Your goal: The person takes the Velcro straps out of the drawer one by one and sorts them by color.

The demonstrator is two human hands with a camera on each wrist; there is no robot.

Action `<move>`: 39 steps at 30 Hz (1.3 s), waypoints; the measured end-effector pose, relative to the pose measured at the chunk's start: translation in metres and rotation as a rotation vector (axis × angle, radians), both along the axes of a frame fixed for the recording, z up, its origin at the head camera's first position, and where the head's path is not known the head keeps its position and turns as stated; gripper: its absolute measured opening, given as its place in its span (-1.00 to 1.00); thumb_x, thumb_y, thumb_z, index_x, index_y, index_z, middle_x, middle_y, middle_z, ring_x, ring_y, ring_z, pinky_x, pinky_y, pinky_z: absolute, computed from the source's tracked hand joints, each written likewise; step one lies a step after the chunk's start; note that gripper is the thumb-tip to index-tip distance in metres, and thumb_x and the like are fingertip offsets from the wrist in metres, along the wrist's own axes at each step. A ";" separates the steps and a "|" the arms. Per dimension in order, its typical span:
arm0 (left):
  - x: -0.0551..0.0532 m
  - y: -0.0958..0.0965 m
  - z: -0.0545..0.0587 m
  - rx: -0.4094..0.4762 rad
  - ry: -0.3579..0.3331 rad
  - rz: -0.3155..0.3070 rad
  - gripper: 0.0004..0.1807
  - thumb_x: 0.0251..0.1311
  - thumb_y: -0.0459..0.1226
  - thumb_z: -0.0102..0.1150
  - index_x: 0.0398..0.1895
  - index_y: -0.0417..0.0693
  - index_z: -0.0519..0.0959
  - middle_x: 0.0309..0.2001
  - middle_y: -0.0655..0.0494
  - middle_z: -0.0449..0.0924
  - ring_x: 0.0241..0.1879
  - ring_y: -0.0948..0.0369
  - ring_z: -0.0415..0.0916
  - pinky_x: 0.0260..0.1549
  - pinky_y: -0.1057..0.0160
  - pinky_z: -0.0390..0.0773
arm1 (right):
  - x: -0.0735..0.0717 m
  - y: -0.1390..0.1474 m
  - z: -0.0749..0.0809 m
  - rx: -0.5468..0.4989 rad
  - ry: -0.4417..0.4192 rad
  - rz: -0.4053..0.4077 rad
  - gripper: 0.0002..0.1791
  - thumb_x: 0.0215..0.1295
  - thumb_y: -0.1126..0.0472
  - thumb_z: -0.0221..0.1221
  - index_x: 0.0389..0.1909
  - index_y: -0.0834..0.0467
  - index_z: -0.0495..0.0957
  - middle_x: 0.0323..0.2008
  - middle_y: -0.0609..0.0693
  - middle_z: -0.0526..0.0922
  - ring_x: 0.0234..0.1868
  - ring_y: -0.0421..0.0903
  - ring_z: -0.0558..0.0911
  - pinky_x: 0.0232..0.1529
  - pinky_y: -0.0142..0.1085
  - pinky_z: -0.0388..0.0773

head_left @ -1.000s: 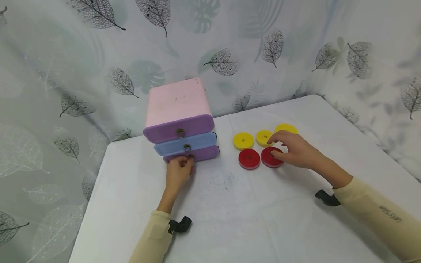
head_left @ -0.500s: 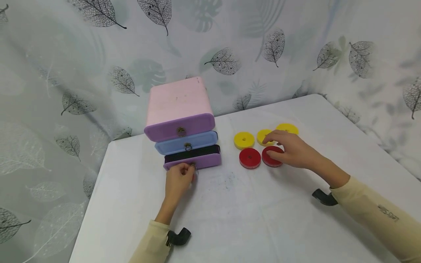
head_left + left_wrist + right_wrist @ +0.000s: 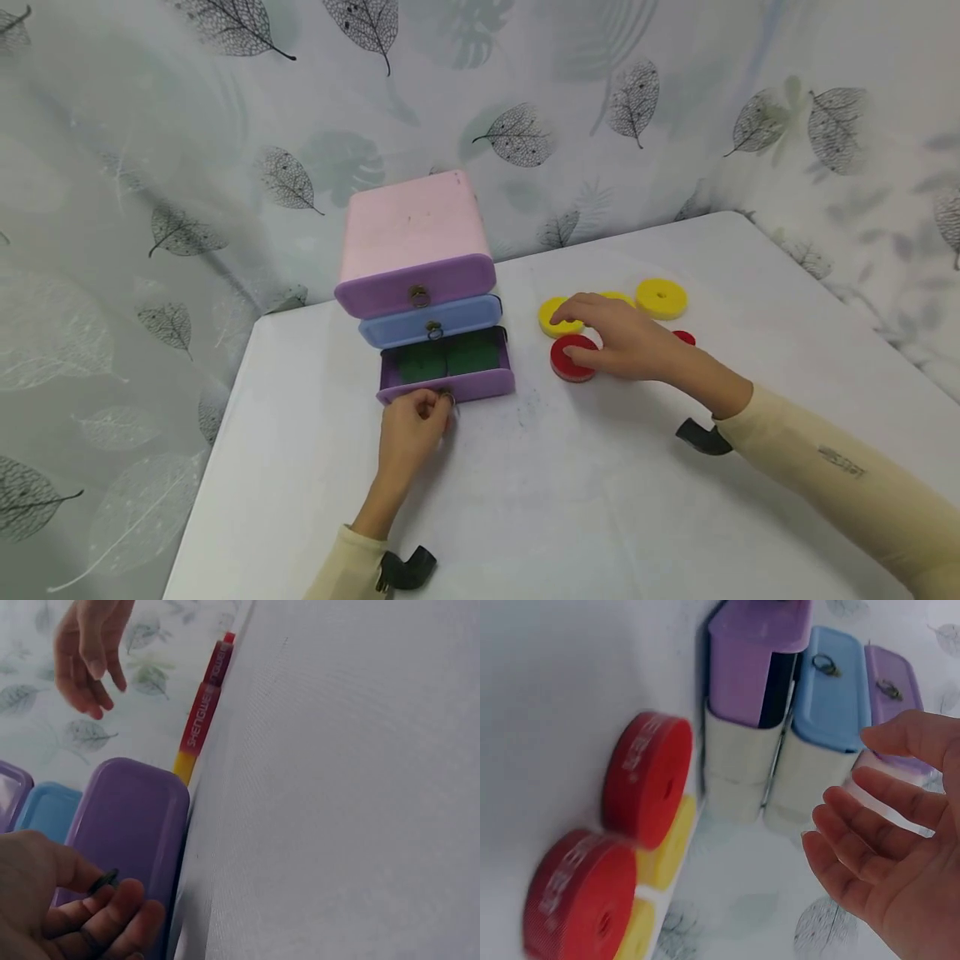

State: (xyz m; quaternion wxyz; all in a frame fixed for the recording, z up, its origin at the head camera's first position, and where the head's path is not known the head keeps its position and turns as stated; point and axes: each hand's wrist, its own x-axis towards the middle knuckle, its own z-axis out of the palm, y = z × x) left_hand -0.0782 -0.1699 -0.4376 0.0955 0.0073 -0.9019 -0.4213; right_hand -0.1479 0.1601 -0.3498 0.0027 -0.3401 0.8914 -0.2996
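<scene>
My left hand [image 3: 411,433] pinches the metal ring pull [image 3: 105,880] of the bottom purple drawer [image 3: 483,385], which is pulled out from the pink-topped drawer box [image 3: 412,221]. Inside the drawer lie two dark green round things [image 3: 472,352], side by side. To the right, my right hand [image 3: 630,342] hovers with loosely bent fingers over the rolls, holding nothing. Beneath its fingertips in the head view is a red roll [image 3: 567,365] with pale lettering round its edge. A second red roll [image 3: 581,900] is mostly hidden behind the hand in the head view.
Behind the red rolls lie three yellow rolls [image 3: 661,298], partly covered by the right hand. Above the pulled-out drawer, a blue drawer [image 3: 431,323] and a top purple drawer [image 3: 416,286] each bear a ring pull. A leaf-patterned curtain [image 3: 517,133] borders the white table [image 3: 540,500].
The left hand has drawn the bottom drawer toward the person, bringing its green contents into view. The right hand has shifted left from the right red roll to above the left one.
</scene>
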 end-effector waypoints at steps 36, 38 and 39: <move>0.029 0.009 -0.002 0.013 0.000 0.001 -0.71 0.31 -0.31 0.31 -0.61 -0.01 0.62 -0.70 0.37 0.53 -0.69 0.31 0.45 -0.65 0.31 0.38 | -0.010 -0.086 -0.009 0.056 -0.068 0.223 -0.53 0.34 0.28 0.36 0.24 0.28 0.57 0.24 0.11 0.58 0.29 0.06 0.50 0.31 -0.05 0.43; 0.029 0.008 -0.002 0.014 0.001 -0.002 -0.71 0.32 -0.31 0.31 -0.61 -0.01 0.62 -0.70 0.36 0.53 -0.69 0.30 0.45 -0.65 0.31 0.39 | -0.010 -0.087 -0.010 0.058 -0.074 0.222 -0.53 0.33 0.28 0.37 0.24 0.28 0.57 0.24 0.11 0.58 0.29 0.06 0.51 0.31 -0.05 0.43; 0.029 0.008 -0.002 0.015 0.002 -0.003 -0.71 0.32 -0.31 0.31 -0.61 -0.02 0.62 -0.69 0.36 0.53 -0.69 0.30 0.45 -0.65 0.31 0.39 | -0.010 -0.088 -0.011 0.060 -0.079 0.219 -0.53 0.33 0.28 0.37 0.24 0.27 0.57 0.24 0.11 0.58 0.29 0.06 0.51 0.31 -0.05 0.43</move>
